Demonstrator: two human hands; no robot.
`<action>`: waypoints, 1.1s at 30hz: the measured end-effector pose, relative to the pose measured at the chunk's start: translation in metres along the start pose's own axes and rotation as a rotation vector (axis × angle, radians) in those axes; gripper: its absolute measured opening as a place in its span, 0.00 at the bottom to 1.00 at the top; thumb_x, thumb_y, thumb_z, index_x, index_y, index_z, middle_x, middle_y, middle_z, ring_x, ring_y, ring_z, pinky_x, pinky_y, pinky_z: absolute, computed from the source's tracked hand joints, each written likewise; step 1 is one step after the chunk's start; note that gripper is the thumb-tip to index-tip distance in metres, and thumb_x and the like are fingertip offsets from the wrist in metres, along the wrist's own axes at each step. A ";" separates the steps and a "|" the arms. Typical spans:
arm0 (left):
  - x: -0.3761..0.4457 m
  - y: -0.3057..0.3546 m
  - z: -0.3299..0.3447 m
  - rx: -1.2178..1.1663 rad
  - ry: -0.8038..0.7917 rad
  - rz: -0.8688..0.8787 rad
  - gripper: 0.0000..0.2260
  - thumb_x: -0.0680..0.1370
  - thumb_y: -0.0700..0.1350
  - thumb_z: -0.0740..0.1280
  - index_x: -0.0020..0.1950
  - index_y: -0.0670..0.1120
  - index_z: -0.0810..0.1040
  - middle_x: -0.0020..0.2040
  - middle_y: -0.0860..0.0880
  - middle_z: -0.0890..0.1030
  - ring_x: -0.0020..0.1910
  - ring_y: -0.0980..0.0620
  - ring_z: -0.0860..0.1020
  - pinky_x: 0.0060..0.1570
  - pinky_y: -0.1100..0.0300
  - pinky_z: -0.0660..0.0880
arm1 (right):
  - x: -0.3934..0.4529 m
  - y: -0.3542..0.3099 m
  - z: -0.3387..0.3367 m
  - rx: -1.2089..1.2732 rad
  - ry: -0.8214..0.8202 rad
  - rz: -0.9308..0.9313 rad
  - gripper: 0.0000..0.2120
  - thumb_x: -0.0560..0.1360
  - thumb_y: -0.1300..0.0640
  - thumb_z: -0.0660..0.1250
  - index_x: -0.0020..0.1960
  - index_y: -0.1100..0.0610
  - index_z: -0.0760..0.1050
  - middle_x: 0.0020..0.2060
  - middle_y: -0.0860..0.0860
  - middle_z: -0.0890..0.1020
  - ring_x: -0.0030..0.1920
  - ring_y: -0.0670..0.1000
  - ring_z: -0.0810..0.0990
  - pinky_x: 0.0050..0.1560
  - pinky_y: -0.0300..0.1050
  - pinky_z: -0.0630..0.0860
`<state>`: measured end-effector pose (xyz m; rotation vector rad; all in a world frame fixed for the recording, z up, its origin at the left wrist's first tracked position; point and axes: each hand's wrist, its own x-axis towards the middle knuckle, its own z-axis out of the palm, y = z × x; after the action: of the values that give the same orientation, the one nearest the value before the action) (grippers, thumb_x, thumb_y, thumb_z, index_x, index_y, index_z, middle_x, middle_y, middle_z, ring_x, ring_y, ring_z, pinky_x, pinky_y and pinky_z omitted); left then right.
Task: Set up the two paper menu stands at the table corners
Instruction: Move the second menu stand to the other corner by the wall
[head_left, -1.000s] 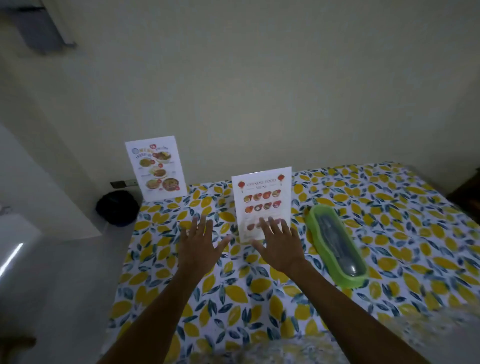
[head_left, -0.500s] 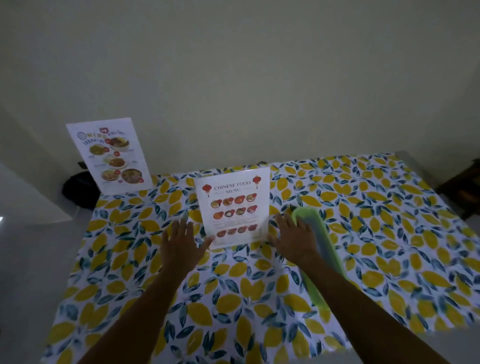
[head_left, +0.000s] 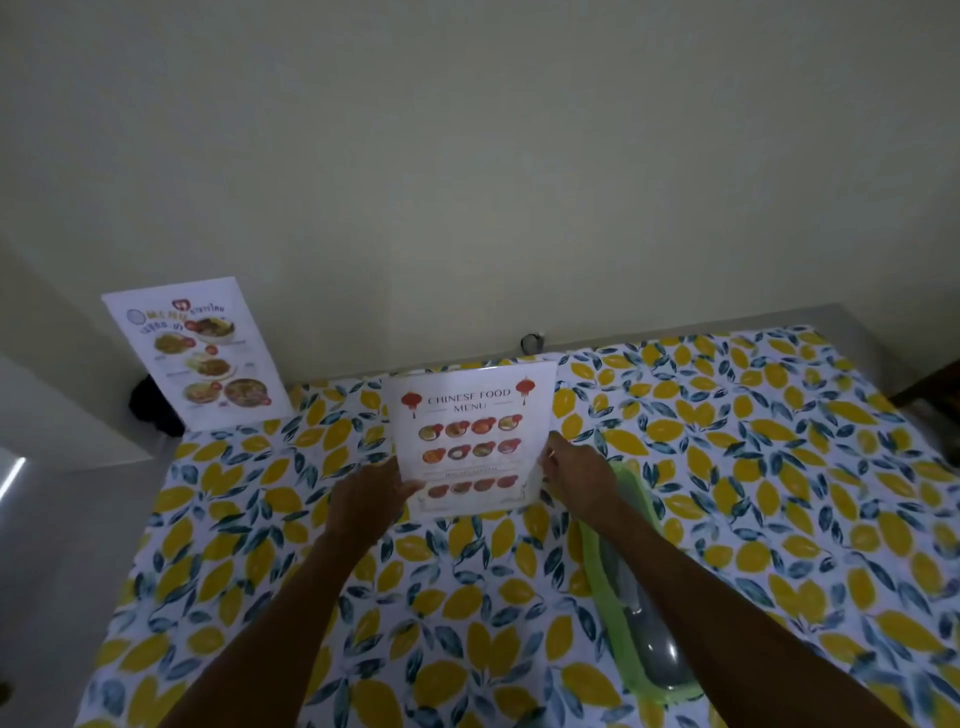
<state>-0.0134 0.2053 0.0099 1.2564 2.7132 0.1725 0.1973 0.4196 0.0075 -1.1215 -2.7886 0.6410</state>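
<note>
- Both hands have closed in on the Chinese food menu (head_left: 470, 436), which they only flanked half a second ago.
- Thai menu (head_left: 195, 353) stands upright at the worktop's (head_left: 779, 467) far-left corner, seemingly placed.
- Left hand (head_left: 366, 501) pinches the Chinese menu's lower-left edge.
- Right hand (head_left: 579, 478) pinches its right edge; paired grips likely keep the paper from flopping.
- Green tray (head_left: 631, 587) lies under the right forearm.

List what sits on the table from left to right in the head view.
Thai menu stand at the far left corner → left hand → Chinese food menu stand → right hand → green cutlery tray.
</note>
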 end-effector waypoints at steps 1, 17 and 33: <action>0.008 0.007 -0.008 0.015 0.028 0.010 0.22 0.77 0.66 0.61 0.49 0.49 0.79 0.37 0.51 0.83 0.33 0.51 0.81 0.32 0.57 0.79 | 0.006 0.003 -0.011 0.015 0.029 -0.003 0.13 0.83 0.53 0.57 0.61 0.60 0.71 0.42 0.61 0.83 0.42 0.63 0.83 0.38 0.51 0.76; 0.127 0.291 -0.055 -0.060 0.215 0.109 0.19 0.78 0.62 0.65 0.58 0.50 0.81 0.44 0.47 0.86 0.34 0.48 0.81 0.35 0.58 0.75 | 0.098 0.222 -0.205 0.005 0.269 -0.034 0.11 0.82 0.53 0.60 0.56 0.61 0.73 0.42 0.63 0.83 0.42 0.64 0.81 0.36 0.48 0.70; 0.274 0.580 0.047 -0.188 0.159 0.092 0.20 0.78 0.62 0.63 0.60 0.49 0.80 0.43 0.47 0.86 0.37 0.47 0.83 0.39 0.55 0.79 | 0.177 0.523 -0.288 -0.080 0.263 0.135 0.12 0.82 0.51 0.60 0.59 0.58 0.72 0.44 0.62 0.83 0.42 0.64 0.82 0.40 0.50 0.75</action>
<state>0.2539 0.7901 0.0360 1.3646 2.6906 0.5466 0.4678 0.9791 0.0436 -1.3126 -2.5522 0.3621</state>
